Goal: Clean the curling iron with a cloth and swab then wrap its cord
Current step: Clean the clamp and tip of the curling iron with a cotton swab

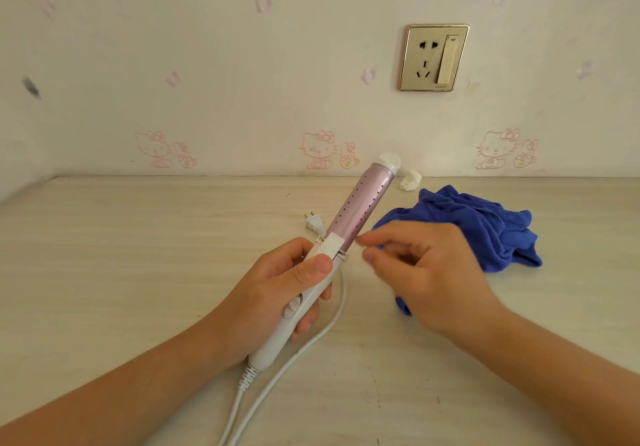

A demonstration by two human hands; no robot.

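- The white cord runs from the handle's end over the surface to the near edge.
- The left hand grips the curling iron by its white handle, fingers wrapped round it and thumb on top — the pink barrel tilts toward the far edge.
- The right hand is at the barrel's base with its fingers curled; I cannot tell whether they pinch anything.
- Beyond it the blue cloth lies bunched, with the plug left of the barrel.

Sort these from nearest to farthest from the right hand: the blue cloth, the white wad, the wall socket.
1. Cloth: on the table just behind the right hand, partly hidden by it.
2. Wad: farther back on the table, near the wall.
3. Socket: up on the wall, farthest.
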